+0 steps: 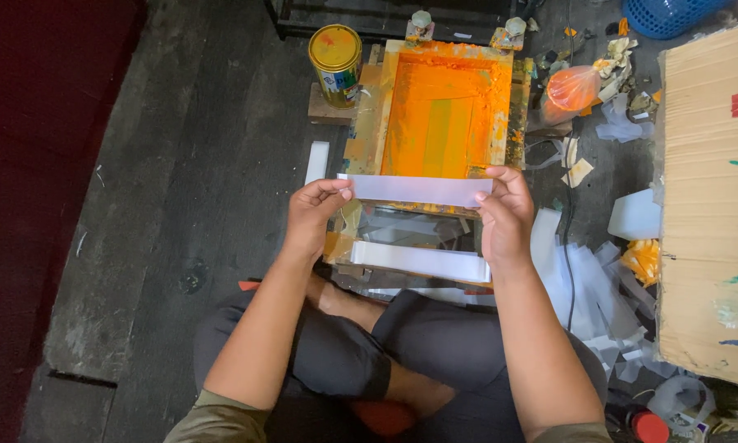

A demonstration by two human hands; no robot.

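We sit cross-legged on the floor [164, 205]. Left hand [312, 217] pinches one end of a white strip [418, 190], right hand [504, 217] pinches the other; both are closed on it, thumbs on top. The strip hangs level in the air, just over the near edge of the orange-stained screen frame [447, 107].

Handling, as we judge it: thin, light, flexible sheet, likely to sag or crease if held at one end only, so the two end grips suit it. Surface looks smooth, maybe slippery.

A second strip [422, 261] lies below, near our knees. A yellow can [334, 53] stands left of the frame, an orange bag [572, 86] to its right. White offcuts [582, 283] crowd the right side, up against a cardboard sheet [709, 205]. Open floor lies to the left; the right is tight.
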